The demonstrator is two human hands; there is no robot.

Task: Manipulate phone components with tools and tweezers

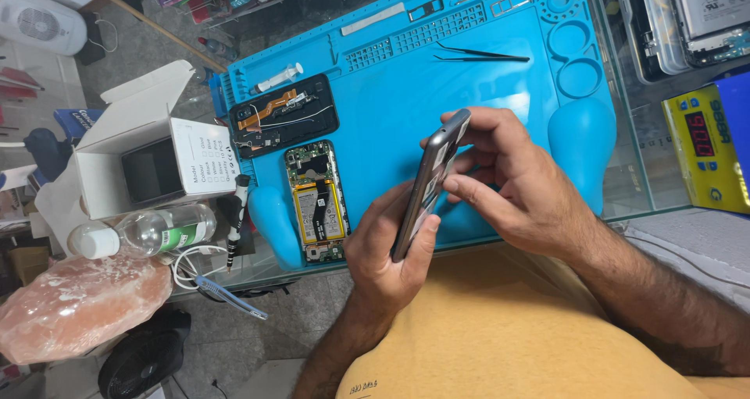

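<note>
Both hands hold a grey phone back cover (432,176) edge-on above the blue repair mat (437,79). My left hand (387,251) grips its lower end, thumb on the near edge. My right hand (508,184) holds the upper part, with its fingers curled over the top and its index finger pressed against the inner side. An opened phone (316,201) with a yellow-labelled battery and bare circuit board lies on the mat left of my hands. A black phone frame with flex cables (283,115) lies above it.
Black tweezers (480,55) and a syringe (275,78) rest on the mat. An open white box (148,149), a clear bottle (148,231), a screwdriver (237,219) and a pink salt rock (78,305) sit left. A yellow device with a red display (703,149) stands right.
</note>
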